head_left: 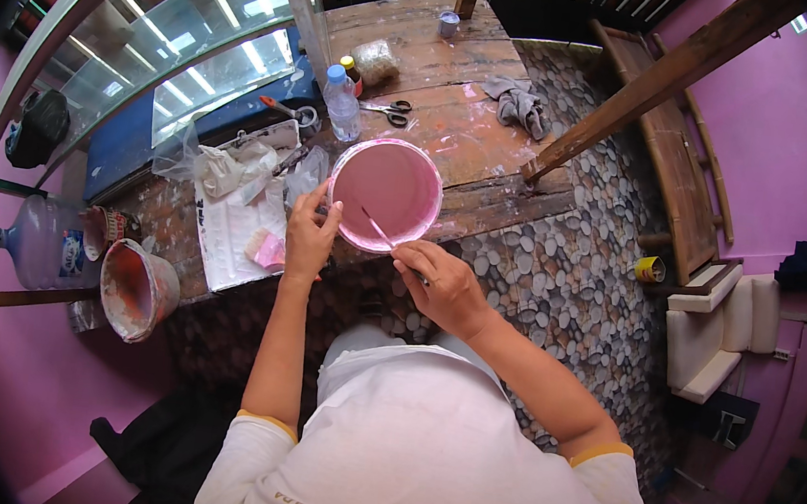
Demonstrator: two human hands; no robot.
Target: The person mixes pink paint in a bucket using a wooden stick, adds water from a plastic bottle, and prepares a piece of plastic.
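Observation:
A round bucket (436, 182) with a pink-smeared white rim stands at the table's near edge, and dull pink paint (391, 184) shows inside it. My left hand (310, 240) is against the bucket's left side, its thumb by the rim and its fingers along the outer wall. Over the near rim, my right hand (444, 286) pinches a thin stick (378, 231). The stick slants into the bucket, and its dark far end lies over the paint. Whether that end has bristles is too small to tell.
On the wooden table (488, 54) are a water bottle (342, 106), scissors (389, 108), a grey rag (519, 107) and a white paint tray (228, 234) with plastic bags (235, 170). A stained bucket (139, 288) and a water jug (41, 239) stand left. A wooden post (636, 99) rises right.

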